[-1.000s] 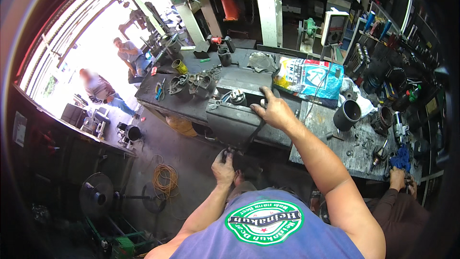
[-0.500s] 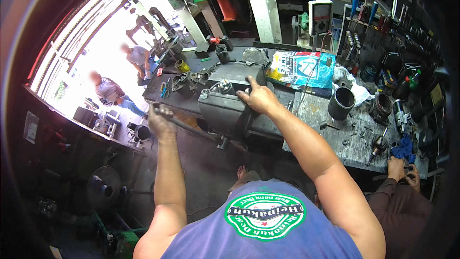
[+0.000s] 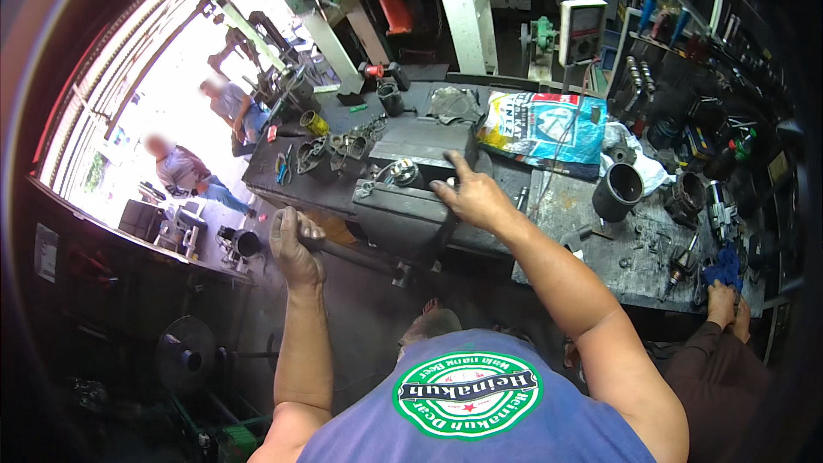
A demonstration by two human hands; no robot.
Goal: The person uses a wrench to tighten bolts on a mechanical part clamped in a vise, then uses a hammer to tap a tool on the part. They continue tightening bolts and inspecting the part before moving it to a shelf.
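Note:
A big dark bench vise stands at the front of the workbench. Between its jaws, toward their left end, sits a small shiny round metal part. My left hand is closed round the left end of the vise's handle bar, which slants down toward the screw. My right hand is at the right end of the jaws, index finger stretched over the rear jaw and thumb near the gap. Its fingers are apart, with no held thing visible; the curled ones are partly hidden.
Pliers, metal castings and a yellow can lie left of the vise. A printed bag and a dark cylinder sleeve are at right. A co-worker's hands hold a blue rag. Two people are outside.
My left hand has come lower and nearer to me, with the handle bar's end in it. My right hand stays at the jaws. The view has shifted slightly.

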